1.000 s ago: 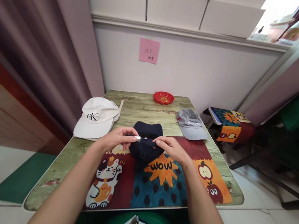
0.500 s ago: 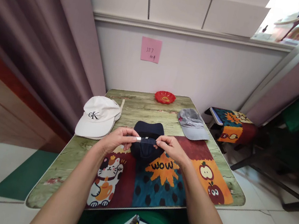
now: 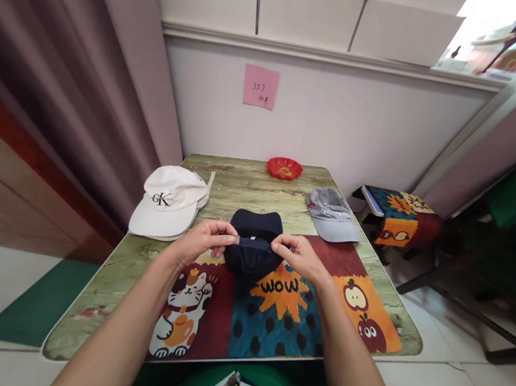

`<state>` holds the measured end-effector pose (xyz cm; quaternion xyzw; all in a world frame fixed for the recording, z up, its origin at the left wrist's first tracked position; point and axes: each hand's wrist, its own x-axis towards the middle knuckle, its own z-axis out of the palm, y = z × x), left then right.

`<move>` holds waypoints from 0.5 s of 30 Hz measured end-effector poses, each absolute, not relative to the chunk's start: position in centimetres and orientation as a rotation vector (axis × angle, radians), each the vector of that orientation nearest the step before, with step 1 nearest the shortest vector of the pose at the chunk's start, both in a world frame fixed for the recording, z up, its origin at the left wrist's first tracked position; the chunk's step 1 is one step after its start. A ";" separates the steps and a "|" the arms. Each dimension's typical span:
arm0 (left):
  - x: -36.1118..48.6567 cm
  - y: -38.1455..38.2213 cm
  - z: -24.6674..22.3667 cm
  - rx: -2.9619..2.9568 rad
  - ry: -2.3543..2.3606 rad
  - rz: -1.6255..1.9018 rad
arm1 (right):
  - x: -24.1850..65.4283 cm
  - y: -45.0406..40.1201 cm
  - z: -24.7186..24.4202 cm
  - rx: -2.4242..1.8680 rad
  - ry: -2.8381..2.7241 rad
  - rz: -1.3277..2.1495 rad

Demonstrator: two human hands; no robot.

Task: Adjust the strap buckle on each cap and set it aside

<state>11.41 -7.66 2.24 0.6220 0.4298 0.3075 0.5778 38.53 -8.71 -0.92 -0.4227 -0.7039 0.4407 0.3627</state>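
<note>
Gold-marked red dish (image 3: 284,168); left hand (image 3: 202,238), right hand (image 3: 300,254) pinch navy cap (image 3: 251,260)

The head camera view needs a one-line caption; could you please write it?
Left hand and right hand pinch the strap of a navy cap, between a white cap and a gray cap.

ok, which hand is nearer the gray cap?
Right. The right hand is on the near side of the gray cap, a little to its left, pinching the navy cap. The left hand is farther left, on the navy cap's other side.
</note>
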 end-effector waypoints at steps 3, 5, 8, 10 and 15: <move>11.5 -7.9 2.8 1.488 1.045 0.691 | 38.7 -8.7 -0.9 -1.083 -1.806 1.112; 11.5 -7.9 3.0 1.483 1.090 0.698 | 38.8 -8.7 -0.9 -1.078 -1.807 1.106; 11.5 -7.8 2.7 1.461 1.111 0.726 | 38.8 -8.6 -0.9 -1.055 -1.827 1.101; 11.5 -7.7 2.3 1.464 1.108 0.738 | 38.7 -8.5 -0.9 -1.055 -1.829 1.086; 11.7 -7.9 2.3 1.493 1.123 0.730 | 38.6 -8.7 -1.0 -1.107 -1.815 1.027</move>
